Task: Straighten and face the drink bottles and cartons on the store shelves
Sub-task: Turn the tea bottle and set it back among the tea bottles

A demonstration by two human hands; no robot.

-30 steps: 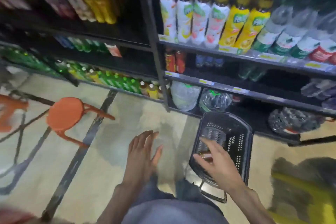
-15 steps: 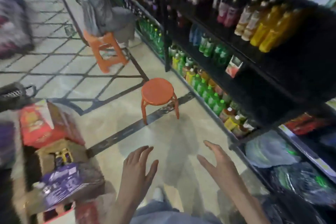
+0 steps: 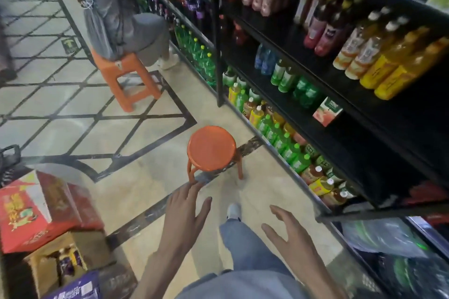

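Note:
Black store shelves (image 3: 303, 114) run along the right, stocked with drink bottles. Yellow and orange juice bottles (image 3: 388, 73) stand on an upper shelf. Green bottles (image 3: 289, 150) line the bottom shelf, and a single juice carton (image 3: 326, 111) stands on the middle shelf. My left hand (image 3: 185, 216) hangs over the floor with fingers spread, holding nothing. My right hand (image 3: 289, 235) is beside it, fingers spread and empty too. Both hands are well short of the shelves.
A round orange stool (image 3: 211, 148) stands on the floor just ahead of my hands. A person sits on a square orange stool (image 3: 126, 80) farther down the aisle. Red cartons (image 3: 36, 211) and an open cardboard box (image 3: 60, 264) lie at lower left.
The view has swung left from the shelf front and floor basket to look down the aisle. My hands stayed open and low; the round stool is now nearer.

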